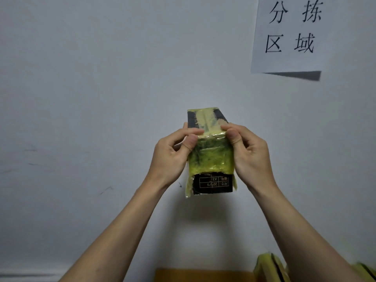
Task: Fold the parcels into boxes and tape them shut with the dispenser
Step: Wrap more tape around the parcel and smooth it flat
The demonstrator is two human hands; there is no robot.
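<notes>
A small black box (211,184) wrapped in yellowish tape is held up in the air in front of the wall. My left hand (173,157) grips its left side, thumb pressing on the taped front face. My right hand (248,155) grips the right side, thumb pressing the tape near the top edge. A printed white table of text shows on the bare black lower part. No tape dispenser is in view.
A paper sign (291,35) with black characters hangs on the white wall (101,98) at upper right. At the bottom edge lie a brown cardboard surface (203,275) and other black, yellow-taped parcels (270,267).
</notes>
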